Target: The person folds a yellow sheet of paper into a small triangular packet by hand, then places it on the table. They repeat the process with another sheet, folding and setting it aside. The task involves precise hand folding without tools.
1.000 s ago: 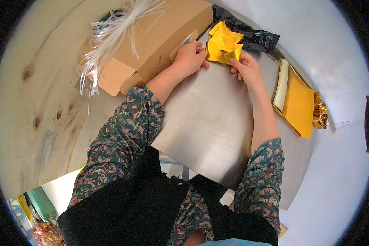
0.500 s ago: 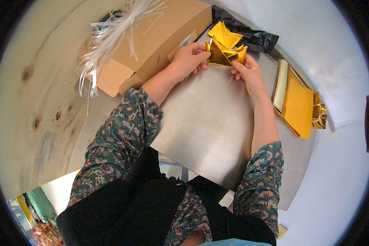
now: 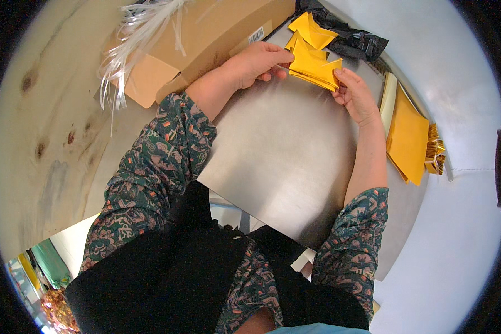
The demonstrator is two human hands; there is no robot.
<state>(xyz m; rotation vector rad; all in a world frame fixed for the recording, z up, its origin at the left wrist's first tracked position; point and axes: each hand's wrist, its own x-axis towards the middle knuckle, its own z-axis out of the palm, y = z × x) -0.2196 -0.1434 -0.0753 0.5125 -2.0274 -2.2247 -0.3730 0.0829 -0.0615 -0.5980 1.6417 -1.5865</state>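
Both hands, L hand (image 3: 256, 62) & R hand (image 3: 355, 96), pinch folded gold foil (image 3: 313, 67); cardboard box (image 3: 206, 33) beside.

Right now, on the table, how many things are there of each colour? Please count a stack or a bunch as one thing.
Gold: 4 - folded foil in both hands, foil piece behind it, flat stack, fringe bundle
Brown: 1 - cardboard box
Black: 1 - plastic bag
White: 1 - bunch of strips
Total: 7

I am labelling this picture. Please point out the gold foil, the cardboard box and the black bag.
gold foil (image 3: 313, 68), head view, middle of folded sheet
cardboard box (image 3: 217, 28), head view, top face
black bag (image 3: 357, 42), head view, crumpled middle
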